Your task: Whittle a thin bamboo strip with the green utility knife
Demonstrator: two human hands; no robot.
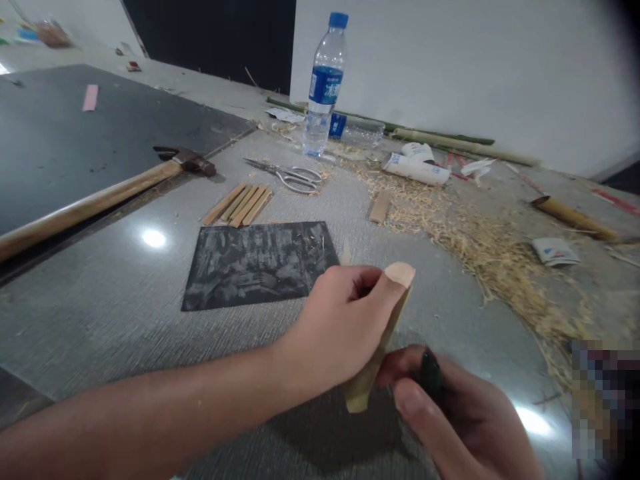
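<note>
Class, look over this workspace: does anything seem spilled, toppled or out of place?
Yes: pale, curly shavings litter the grey floor at right, like a spill. Behind the upright, blue-capped clear plastic bottle, a second clear bottle appears tipped sideways.

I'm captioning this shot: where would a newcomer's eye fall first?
Probably the foreground: the left hand grips a flat strip, while the right hand, beside its lower end, holds a dark green object. Beyond them, a blue-capped bottle stands upright towards the wall. Pale shavings sprawl across the right side.
</note>
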